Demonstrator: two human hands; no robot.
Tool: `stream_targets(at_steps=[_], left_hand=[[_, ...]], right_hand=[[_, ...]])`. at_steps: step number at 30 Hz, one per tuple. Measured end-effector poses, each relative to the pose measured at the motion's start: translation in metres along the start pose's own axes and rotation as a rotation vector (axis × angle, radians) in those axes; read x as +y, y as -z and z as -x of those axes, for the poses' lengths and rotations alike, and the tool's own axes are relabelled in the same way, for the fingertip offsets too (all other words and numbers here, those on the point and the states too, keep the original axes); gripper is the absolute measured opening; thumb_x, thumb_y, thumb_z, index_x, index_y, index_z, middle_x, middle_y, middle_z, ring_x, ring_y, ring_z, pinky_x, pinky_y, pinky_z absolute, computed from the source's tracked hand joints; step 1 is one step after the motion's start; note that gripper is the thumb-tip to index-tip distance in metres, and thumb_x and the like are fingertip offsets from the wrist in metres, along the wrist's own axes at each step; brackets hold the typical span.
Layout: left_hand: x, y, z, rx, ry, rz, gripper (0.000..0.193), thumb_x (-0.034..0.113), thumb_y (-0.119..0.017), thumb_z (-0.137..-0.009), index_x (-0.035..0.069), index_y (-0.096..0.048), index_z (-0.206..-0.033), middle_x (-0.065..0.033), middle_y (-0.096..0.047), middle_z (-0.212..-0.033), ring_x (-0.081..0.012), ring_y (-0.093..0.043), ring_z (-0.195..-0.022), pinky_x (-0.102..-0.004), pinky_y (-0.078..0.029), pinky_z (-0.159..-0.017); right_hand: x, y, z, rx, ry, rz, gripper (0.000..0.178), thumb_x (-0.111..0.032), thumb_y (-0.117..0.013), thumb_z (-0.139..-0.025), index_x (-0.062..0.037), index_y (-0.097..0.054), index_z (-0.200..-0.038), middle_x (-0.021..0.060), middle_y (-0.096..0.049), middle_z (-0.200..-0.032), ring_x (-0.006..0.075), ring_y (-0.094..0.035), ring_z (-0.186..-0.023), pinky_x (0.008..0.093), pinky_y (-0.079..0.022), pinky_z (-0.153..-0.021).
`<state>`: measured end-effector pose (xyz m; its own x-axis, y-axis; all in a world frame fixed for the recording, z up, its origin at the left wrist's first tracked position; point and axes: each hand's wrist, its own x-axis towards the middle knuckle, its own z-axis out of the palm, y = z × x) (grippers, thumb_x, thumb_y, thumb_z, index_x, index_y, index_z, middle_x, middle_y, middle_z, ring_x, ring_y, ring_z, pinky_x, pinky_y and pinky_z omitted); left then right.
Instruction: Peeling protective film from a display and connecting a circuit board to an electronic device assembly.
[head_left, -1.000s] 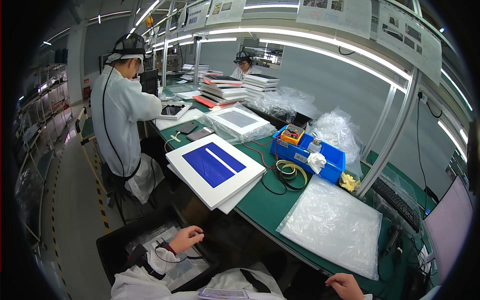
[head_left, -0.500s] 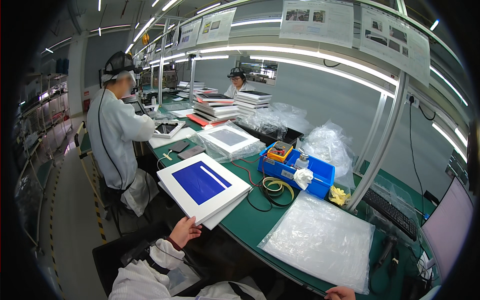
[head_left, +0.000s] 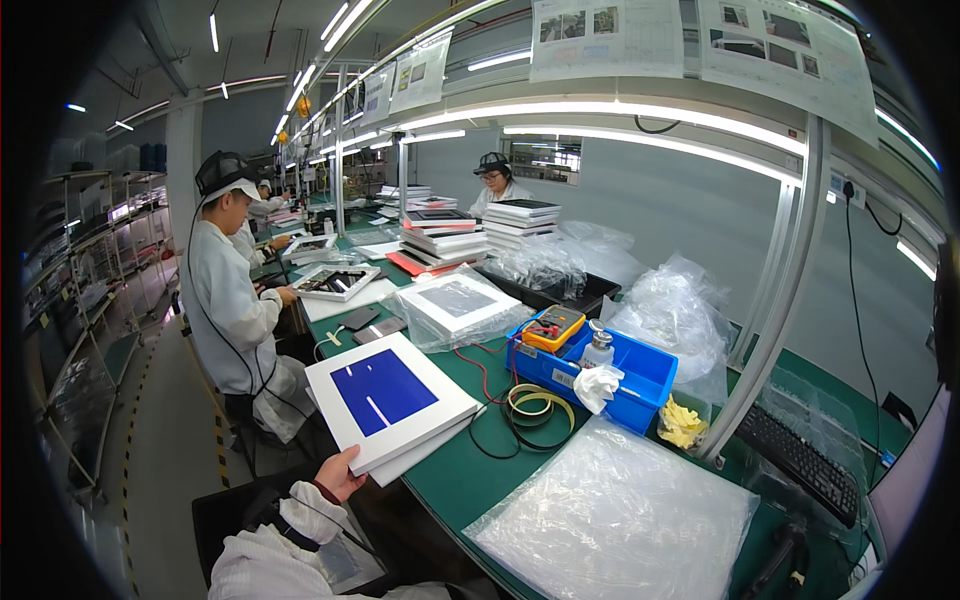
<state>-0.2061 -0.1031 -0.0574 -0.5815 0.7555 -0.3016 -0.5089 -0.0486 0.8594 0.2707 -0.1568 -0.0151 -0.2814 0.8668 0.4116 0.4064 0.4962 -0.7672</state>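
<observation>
Lying flat across a white board (head_left: pixel 425 449) on the green surface (head_left: pixel 445 491), the blue-screened panel (head_left: pixel 390 395) has its near corner at the fingers of the left hand (head_left: pixel 340 476). They touch that corner; whether they pinch it or merely rest there, I cannot tell. From them the panel stretches ahead and to the right, its sides too alike in this bent view to settle a long axis. The left hand is the nearer one; the right hand is out of view. Beyond the panel lie a grey slab (head_left: pixel 380 330) and a bagged white frame (head_left: pixel 462 300); right of it, coiled bands (head_left: pixel 540 413), then a blue bin (head_left: pixel 625 410); nearer and right, a plastic-wrapped package (head_left: pixel 605 515).
</observation>
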Motion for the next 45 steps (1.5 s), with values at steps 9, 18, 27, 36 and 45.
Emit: stream_targets(at_steps=[9, 18, 27, 36, 45], left_hand=[[0.006, -0.009, 0.001, 0.04, -0.001, 0.08, 0.026, 0.027, -0.053, -0.082, 0.011, -0.05, -0.102, -0.0015, -0.054, -0.086, -0.0129, -0.049, -0.073, -0.0234, -0.039, -0.054], [0.04, -0.028, 0.019, -0.166, -0.124, 0.276, 0.034, 0.014, -0.049, -0.082, -0.002, -0.041, -0.111, -0.0116, -0.049, -0.106, -0.0233, -0.049, -0.1, -0.0367, -0.038, -0.09], [0.056, -0.024, -0.017, -0.247, 0.069, 0.445, 0.037, 0.012, -0.05, -0.076, 0.005, -0.04, -0.111, -0.0107, -0.05, -0.105, -0.0255, -0.049, -0.098, -0.0392, -0.039, -0.086], [0.074, -0.012, -0.002, -0.429, 0.043, 0.643, 0.025, 0.011, -0.051, -0.077, 0.004, -0.048, -0.1, -0.0081, -0.059, -0.091, -0.022, -0.059, -0.084, -0.0338, -0.05, -0.069], [0.084, -0.04, 0.087, -0.86, 0.223, 0.596, 0.042, 0.018, -0.049, -0.075, 0.004, -0.043, -0.114, -0.0109, -0.058, -0.099, -0.0229, -0.06, -0.084, -0.0321, -0.05, -0.062]], right_hand=[[0.012, 0.002, -0.001, 0.017, 0.095, -0.002, 0.01, -0.002, -0.053, -0.07, -0.0002, -0.059, -0.077, 0.0139, -0.055, -0.062, 0.0278, -0.054, -0.054, 0.0335, -0.043, -0.051], [0.007, 0.003, 0.002, 0.021, -0.006, 0.0, 0.013, -0.001, -0.051, -0.073, -0.001, -0.06, -0.083, 0.0113, -0.057, -0.063, 0.0212, -0.054, -0.055, 0.0293, -0.044, -0.053], [0.047, 0.041, 0.056, -0.058, -0.116, 0.287, 0.014, -0.004, -0.052, -0.077, 0.0005, -0.06, -0.088, 0.0129, -0.061, -0.077, 0.0201, -0.059, -0.065, 0.0274, -0.045, -0.06], [-0.089, 0.063, -0.01, 0.058, 0.001, 0.37, 0.012, -0.002, -0.051, -0.076, 0.0012, -0.059, -0.085, 0.0138, -0.059, -0.07, 0.0242, -0.057, -0.061, 0.0292, -0.044, -0.056], [-0.15, 0.085, -0.085, 0.348, 0.768, 0.722, 0.021, 0.005, -0.051, -0.061, 0.0006, -0.059, -0.08, 0.008, -0.054, -0.063, 0.0249, -0.056, -0.061, 0.032, -0.045, -0.06]])
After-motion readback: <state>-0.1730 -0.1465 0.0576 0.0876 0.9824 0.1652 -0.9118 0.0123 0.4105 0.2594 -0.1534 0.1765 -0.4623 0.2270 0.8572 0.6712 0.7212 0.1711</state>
